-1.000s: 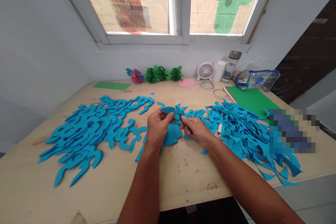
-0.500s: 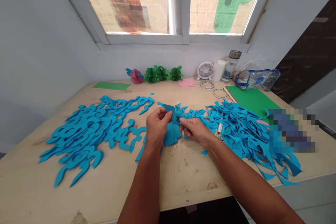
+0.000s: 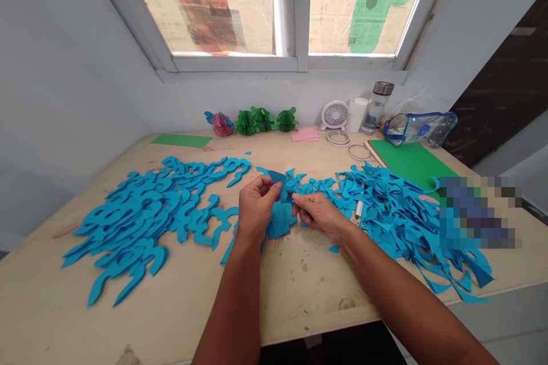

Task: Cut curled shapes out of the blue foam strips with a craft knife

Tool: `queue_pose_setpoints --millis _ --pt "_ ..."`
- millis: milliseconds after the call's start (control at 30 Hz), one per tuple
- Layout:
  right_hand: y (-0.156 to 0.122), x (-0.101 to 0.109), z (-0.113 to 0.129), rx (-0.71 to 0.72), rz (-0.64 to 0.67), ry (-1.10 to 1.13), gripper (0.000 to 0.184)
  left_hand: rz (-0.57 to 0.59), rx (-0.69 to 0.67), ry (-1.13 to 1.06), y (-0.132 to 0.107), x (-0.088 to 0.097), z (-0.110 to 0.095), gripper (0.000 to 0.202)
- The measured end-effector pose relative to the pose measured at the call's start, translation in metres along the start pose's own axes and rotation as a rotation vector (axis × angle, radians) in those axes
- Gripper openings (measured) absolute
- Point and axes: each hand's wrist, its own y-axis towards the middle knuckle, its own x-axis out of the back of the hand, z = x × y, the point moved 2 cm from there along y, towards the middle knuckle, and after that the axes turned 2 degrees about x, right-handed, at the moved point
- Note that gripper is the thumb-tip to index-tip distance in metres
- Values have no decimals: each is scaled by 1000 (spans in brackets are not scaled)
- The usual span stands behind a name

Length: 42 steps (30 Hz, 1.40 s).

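Observation:
My left hand is closed, pinching a piece of folded blue paper between thumb and fingers above the table. At the paper's lower right edge is my right hand, its fingers curled round what looks like a small pair of scissors, almost wholly hidden by the hand. Beneath both hands lies a small stack of blue paper pieces. Left of them spreads a heap of wavy blue cut-outs with holes. To the right is a pile of blue paper scraps.
A white marker lies among the scraps. Behind stand green paper figures, a small fan, a glass bottle and a clear pouch. Rolls of tape and green sheets lie at the back right.
The blue paper has turned slightly in my left hand. A dark tip visible beside the paper earlier is now out of sight. My right hand has barely shifted.

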Motion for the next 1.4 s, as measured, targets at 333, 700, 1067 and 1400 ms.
queue_pose_setpoints --millis 333,700,1067,1400 --pt "3 1 -3 52 -39 -47 43 -33 -26 36 -1 2 -2 23" --pt "1 -5 2 86 -166 20 41 -98 247 -316 -2 -4 9 25" --pt "6 -8 -6 220 -239 97 43 -87 323 -702 -17 -34 11 30" --pt "6 -8 -5 236 -238 91 48 -128 287 -717 -22 -41 9 30"
